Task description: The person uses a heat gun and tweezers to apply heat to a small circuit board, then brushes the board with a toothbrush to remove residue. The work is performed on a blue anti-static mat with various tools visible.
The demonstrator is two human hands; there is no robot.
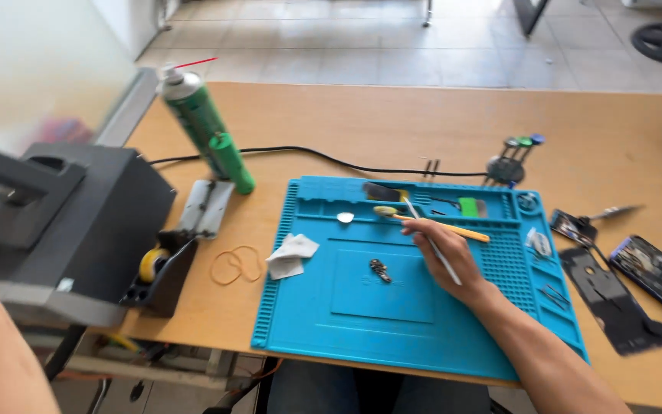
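One hand, the right hand [444, 249], reaches in from the lower right with its forearm slanting across the blue mat [362, 322], fingers pinched around a thin white brush [430, 241] that angles up past the fingertips. Just left of the knuckles lies a small dark part [380, 270]; an orange-handled tool [442, 227] rests beyond the fingertips. Only the left forearm shows, at the lower left edge, so that hand's fingers cannot be seen.

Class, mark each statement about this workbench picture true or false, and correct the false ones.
1. The right hand holds a thin white tool. True.
2. The green spray can lies on the blue mat. False: it stands on the wooden table, left of the mat.
3. Rubber bands lie left of the mat. True.
4. The small dark part sits off the mat. False: it lies on the mat.
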